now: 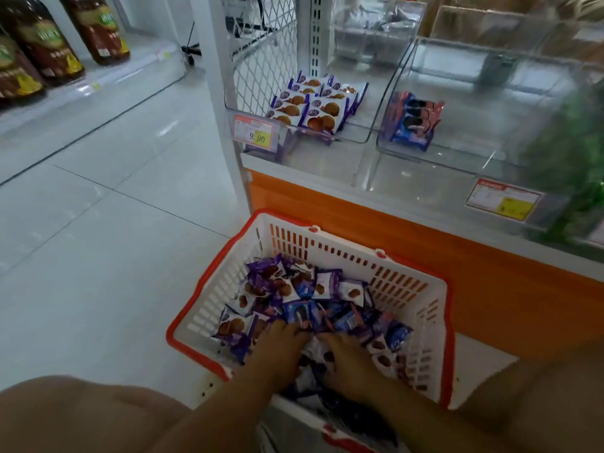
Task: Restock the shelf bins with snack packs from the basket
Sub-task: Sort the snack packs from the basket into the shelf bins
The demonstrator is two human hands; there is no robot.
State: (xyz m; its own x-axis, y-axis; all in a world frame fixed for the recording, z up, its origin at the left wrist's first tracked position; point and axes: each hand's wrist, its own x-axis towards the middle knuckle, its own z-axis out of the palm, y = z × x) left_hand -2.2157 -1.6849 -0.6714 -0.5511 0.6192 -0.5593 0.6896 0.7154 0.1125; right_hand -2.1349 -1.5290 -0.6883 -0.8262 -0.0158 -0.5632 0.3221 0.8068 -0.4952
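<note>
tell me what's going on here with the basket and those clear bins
A person has both hands in a white plastic basket with a red rim, left hand and right hand buried among loose purple and blue snack packs. Whether either grip holds a pack is hidden. On the shelf, the left clear plastic bin holds rows of purple cookie packs; the right clear bin holds only a few blue ones.

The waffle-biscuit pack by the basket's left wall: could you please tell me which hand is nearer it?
Left. The left hand sits just right of the waffle-biscuit pack; the right hand lies farther right, beyond the left hand.
</note>
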